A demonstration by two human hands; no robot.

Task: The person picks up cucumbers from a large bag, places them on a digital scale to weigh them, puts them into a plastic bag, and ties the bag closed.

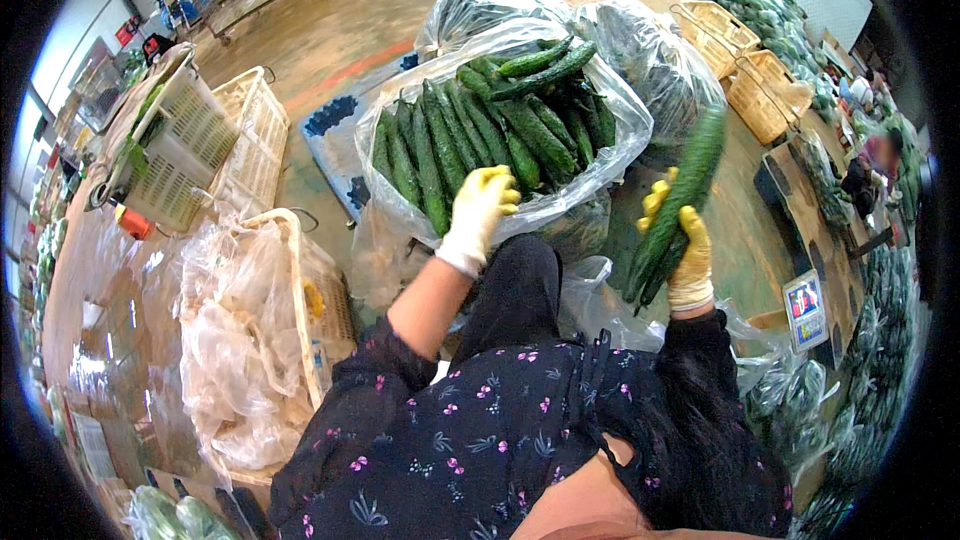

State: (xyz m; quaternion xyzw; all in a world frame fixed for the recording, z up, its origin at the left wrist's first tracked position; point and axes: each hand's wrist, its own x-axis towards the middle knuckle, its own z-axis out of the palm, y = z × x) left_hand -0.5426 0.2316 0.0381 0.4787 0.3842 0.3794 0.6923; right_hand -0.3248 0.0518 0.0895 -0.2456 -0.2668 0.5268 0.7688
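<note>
Before me lies a clear plastic bag [628, 101] with its mouth spread wide, filled with green cucumbers [457, 127], many of them side by side and some piled crosswise on top. My left hand [487, 202], in a yellow-palmed work glove, hovers at the bag's near edge with its fingers curled; nothing shows in it. To the right of the bag, my right hand [686, 240], gloved alike, grips cucumbers [694, 165], at least two held together and tilted upright. Part of them is blurred.
A crate [300, 300] heaped with crumpled plastic stands at the left, with more plastic crates [251, 135] beyond. Full cucumber bags [645, 60] sit behind the open one, near a blue pallet [319, 154]. At the right are yellow crates [765, 94], a wooden pallet and a person farther off.
</note>
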